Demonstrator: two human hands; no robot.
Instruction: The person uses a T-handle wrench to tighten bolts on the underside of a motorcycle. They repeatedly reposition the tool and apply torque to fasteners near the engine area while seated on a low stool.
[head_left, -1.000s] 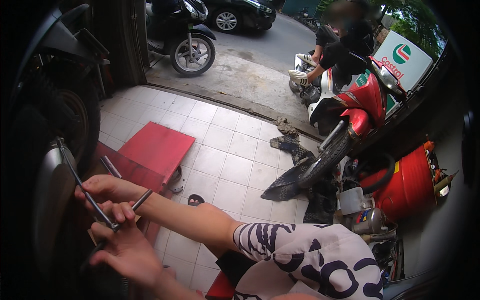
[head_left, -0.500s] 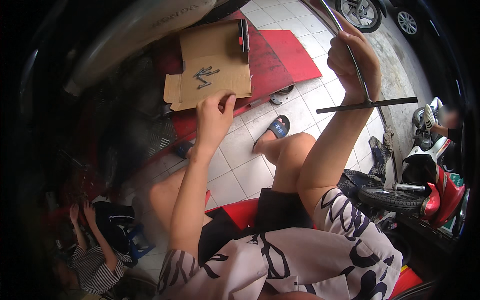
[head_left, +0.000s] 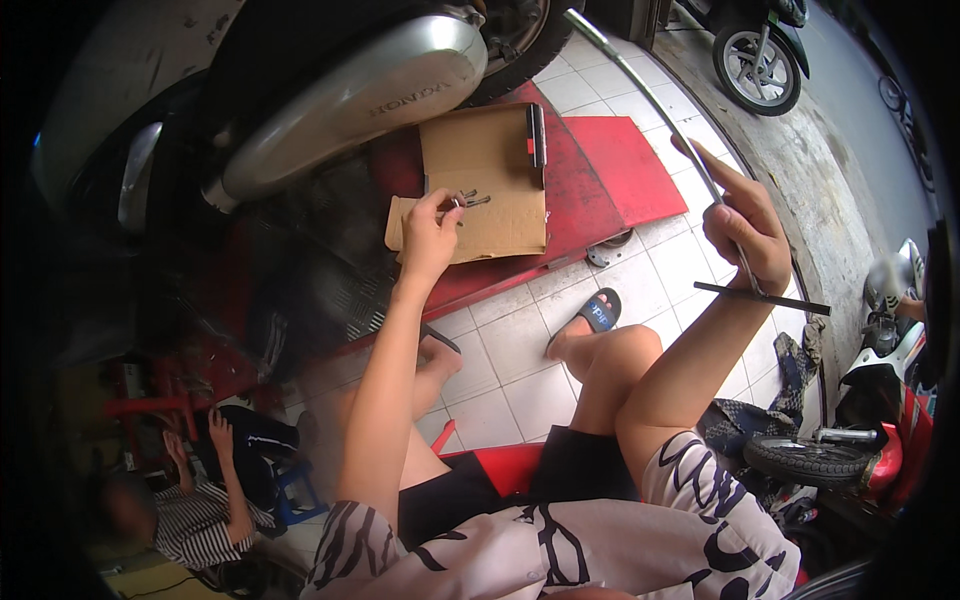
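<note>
My left hand (head_left: 430, 232) is over the flattened cardboard box (head_left: 510, 215), its thumb and fingers closed on what looks like a small metal bolt at their tips. Beside those fingertips a few dark bolts (head_left: 475, 199) lie loose on the cardboard; my hand partly hides them. My right hand (head_left: 750, 235) is raised at the right, fingers wrapped around the shaft of a long T-handle socket wrench (head_left: 690, 155). The wrench's black crossbar lies by my wrist, and its socket end points up and away to the left.
A motorbike with a silver casing (head_left: 350, 105) stands beyond the box, on a red platform (head_left: 615, 170). Another person (head_left: 200, 520) in a striped shirt sits at lower left. A red motorbike (head_left: 890, 450) stands at right; white floor tiles (head_left: 500, 360) lie around my feet.
My left hand has moved from the box's near edge onto the bolts and closed its fingertips there. The view has shifted, showing more of the silver casing. My right hand still holds the wrench.
</note>
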